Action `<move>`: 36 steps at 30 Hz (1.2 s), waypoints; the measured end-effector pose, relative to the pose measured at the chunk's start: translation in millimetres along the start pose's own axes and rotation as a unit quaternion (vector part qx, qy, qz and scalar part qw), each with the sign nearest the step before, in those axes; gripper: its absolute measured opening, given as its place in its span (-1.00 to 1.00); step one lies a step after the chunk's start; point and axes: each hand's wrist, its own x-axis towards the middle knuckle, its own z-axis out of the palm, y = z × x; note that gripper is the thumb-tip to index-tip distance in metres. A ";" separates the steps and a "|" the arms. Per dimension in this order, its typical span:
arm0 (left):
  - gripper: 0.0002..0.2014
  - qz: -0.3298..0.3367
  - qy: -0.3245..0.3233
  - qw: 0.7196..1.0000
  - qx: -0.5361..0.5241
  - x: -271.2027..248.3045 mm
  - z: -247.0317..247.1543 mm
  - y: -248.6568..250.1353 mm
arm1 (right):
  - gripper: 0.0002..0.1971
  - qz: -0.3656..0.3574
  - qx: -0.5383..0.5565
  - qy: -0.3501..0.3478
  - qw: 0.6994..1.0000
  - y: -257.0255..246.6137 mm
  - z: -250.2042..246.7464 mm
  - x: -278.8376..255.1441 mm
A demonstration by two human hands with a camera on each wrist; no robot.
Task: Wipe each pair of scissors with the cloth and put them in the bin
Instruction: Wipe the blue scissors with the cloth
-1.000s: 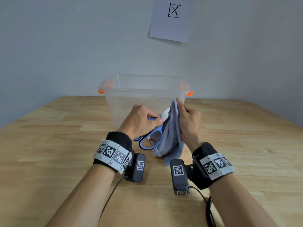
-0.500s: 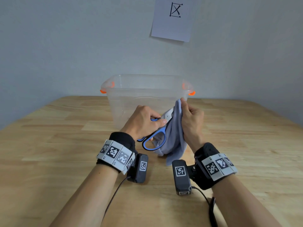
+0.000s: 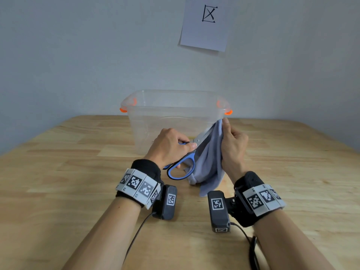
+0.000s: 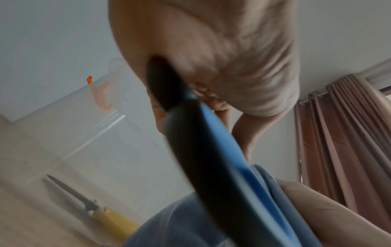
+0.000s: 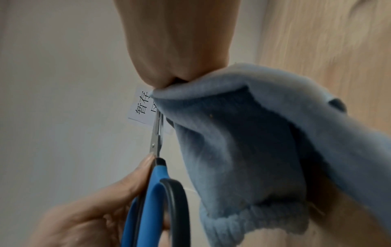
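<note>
The clear bin stands just beyond both hands on the wooden table, and through its wall the left wrist view shows a yellow-handled pair of scissors lying inside — one pair, it seems, is already put away.

In front of the bin, the left hand curls round the handles of the blue-handled scissors, thumb laid near the pivot, blades pointing up and away toward the right hand. That hand pinches the blue-grey cloth over the blades, the rest of the cloth hanging down below its wrist.

Over the last second the right hand's pinch has climbed from close to the pivot up to the blade tips, now level with the bin's rim, while the left hand has kept its grip on the handles. More bare steel shows below the pinch than before. I judge this a wiping stroke reaching its end — either another pass follows, or the scissors are ready to go over the rim just ahead of the left hand.
</note>
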 end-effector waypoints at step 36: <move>-0.66 0.055 0.009 0.998 0.030 3.2 2.9 -4.3 | -0.71 0.117 0.115 -0.091 0.982 -5.5 3.6 -4.6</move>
